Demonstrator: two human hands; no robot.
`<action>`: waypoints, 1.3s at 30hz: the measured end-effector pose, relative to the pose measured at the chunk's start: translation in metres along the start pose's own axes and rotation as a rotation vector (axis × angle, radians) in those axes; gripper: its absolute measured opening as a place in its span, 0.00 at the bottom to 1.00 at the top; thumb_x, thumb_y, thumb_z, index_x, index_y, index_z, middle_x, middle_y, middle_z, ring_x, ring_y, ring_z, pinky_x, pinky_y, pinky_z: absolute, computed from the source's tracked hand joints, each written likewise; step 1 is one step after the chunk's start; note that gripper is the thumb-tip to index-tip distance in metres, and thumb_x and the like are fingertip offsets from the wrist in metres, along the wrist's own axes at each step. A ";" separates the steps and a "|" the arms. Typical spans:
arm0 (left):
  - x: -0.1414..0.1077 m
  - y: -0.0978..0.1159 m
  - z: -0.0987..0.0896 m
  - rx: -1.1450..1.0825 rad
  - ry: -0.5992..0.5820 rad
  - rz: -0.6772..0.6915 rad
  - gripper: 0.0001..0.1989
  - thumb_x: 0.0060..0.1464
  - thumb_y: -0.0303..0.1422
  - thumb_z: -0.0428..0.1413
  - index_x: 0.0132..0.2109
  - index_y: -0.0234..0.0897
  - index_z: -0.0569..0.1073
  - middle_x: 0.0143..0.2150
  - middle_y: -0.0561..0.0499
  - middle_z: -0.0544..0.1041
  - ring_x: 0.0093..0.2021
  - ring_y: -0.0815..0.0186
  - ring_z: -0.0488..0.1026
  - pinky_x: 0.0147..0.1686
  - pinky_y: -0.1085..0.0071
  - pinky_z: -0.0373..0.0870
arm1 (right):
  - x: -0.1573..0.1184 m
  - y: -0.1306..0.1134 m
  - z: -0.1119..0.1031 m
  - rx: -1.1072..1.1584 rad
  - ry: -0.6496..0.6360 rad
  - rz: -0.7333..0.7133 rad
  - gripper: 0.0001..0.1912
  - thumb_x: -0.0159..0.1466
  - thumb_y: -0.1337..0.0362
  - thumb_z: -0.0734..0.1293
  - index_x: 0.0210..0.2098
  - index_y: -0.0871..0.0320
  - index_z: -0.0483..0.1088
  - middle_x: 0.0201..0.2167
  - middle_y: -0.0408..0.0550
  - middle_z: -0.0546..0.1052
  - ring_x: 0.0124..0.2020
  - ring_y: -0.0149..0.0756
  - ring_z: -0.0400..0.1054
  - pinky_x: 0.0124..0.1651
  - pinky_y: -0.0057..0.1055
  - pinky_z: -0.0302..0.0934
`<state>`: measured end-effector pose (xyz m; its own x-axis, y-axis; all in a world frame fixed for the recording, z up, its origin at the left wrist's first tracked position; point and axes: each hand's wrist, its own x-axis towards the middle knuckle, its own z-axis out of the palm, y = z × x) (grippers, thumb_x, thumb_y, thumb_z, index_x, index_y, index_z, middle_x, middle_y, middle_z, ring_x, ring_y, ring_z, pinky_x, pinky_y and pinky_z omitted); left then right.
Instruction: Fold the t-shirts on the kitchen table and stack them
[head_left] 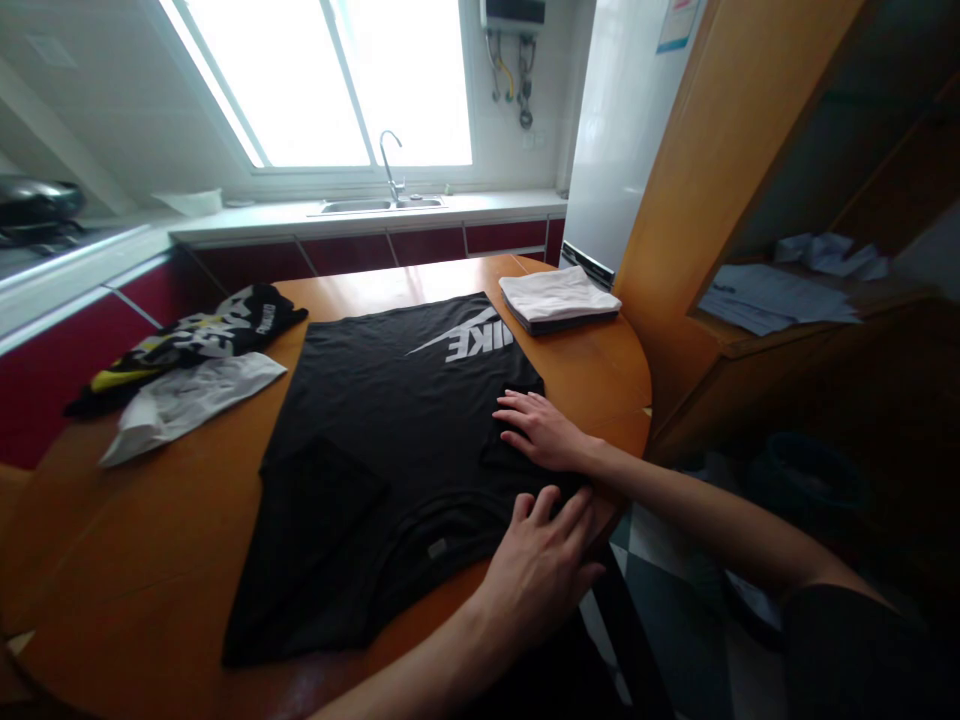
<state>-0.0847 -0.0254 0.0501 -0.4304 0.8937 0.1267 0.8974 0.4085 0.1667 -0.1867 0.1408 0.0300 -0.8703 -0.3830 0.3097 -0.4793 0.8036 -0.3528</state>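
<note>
A black T-shirt (405, 410) with a white NIKE print lies spread on the wooden table, its neckline toward me. The sleeve on the left is folded inward over the body of the shirt. My right hand (547, 432) rests flat on the sleeve at the right side, fingers stretched out. Nearer to me, my left hand (536, 560) touches the shirt's shoulder edge, its fingers bent and apart, the thumb out to the side. No cloth is visibly pinched in either hand.
Folded white and dark clothes (559, 295) are stacked at the table's far right. A crumpled black printed garment (217, 335) and a white cloth (191, 400) lie at the left. The round table (150, 520) has a curved edge; a wooden cabinet (720, 200) stands close on the right.
</note>
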 end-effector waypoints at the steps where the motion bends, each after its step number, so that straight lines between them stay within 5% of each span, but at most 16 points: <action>1: 0.000 0.000 0.000 -0.001 -0.002 0.002 0.29 0.63 0.46 0.56 0.67 0.41 0.63 0.68 0.47 0.65 0.59 0.51 0.63 0.53 0.54 0.65 | 0.000 -0.001 0.000 -0.011 0.000 0.003 0.20 0.72 0.56 0.61 0.61 0.54 0.69 0.66 0.55 0.67 0.71 0.46 0.52 0.69 0.53 0.48; 6: 0.001 0.000 -0.008 -0.023 0.010 0.025 0.29 0.63 0.46 0.56 0.66 0.40 0.64 0.67 0.46 0.66 0.59 0.52 0.64 0.52 0.55 0.66 | 0.000 -0.004 -0.001 -0.067 -0.018 0.010 0.21 0.72 0.56 0.60 0.61 0.55 0.68 0.67 0.56 0.65 0.71 0.47 0.51 0.70 0.53 0.47; 11: 0.004 -0.004 -0.014 -0.086 0.071 -0.051 0.13 0.68 0.40 0.51 0.54 0.40 0.72 0.58 0.46 0.73 0.56 0.56 0.69 0.54 0.58 0.67 | 0.000 -0.003 0.001 -0.089 -0.035 0.007 0.22 0.72 0.56 0.60 0.63 0.54 0.65 0.68 0.55 0.62 0.72 0.47 0.50 0.70 0.53 0.46; 19: -0.004 -0.006 0.012 -0.048 0.167 -0.184 0.31 0.66 0.51 0.49 0.70 0.44 0.60 0.66 0.44 0.65 0.66 0.49 0.59 0.66 0.47 0.53 | 0.001 0.004 0.006 -0.049 -0.046 0.018 0.21 0.72 0.60 0.59 0.63 0.53 0.65 0.68 0.54 0.63 0.72 0.46 0.49 0.70 0.54 0.46; 33: -0.007 -0.007 0.020 -0.004 0.091 -0.153 0.35 0.67 0.54 0.43 0.71 0.38 0.59 0.70 0.45 0.62 0.71 0.50 0.53 0.70 0.51 0.49 | 0.004 0.005 0.003 -0.004 -0.060 0.060 0.23 0.72 0.58 0.59 0.64 0.56 0.66 0.69 0.57 0.61 0.72 0.47 0.49 0.70 0.54 0.46; 39: -0.006 -0.009 0.021 -0.015 0.100 -0.149 0.35 0.67 0.54 0.42 0.71 0.36 0.59 0.71 0.45 0.61 0.72 0.51 0.52 0.69 0.52 0.50 | 0.014 0.030 -0.012 -0.056 -0.090 0.127 0.26 0.74 0.56 0.54 0.69 0.53 0.59 0.73 0.54 0.52 0.74 0.47 0.40 0.71 0.62 0.34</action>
<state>-0.0879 -0.0301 0.0279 -0.5666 0.8002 0.1965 0.8218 0.5316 0.2050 -0.2114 0.1648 0.0345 -0.9315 -0.3136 0.1843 -0.3594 0.8714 -0.3338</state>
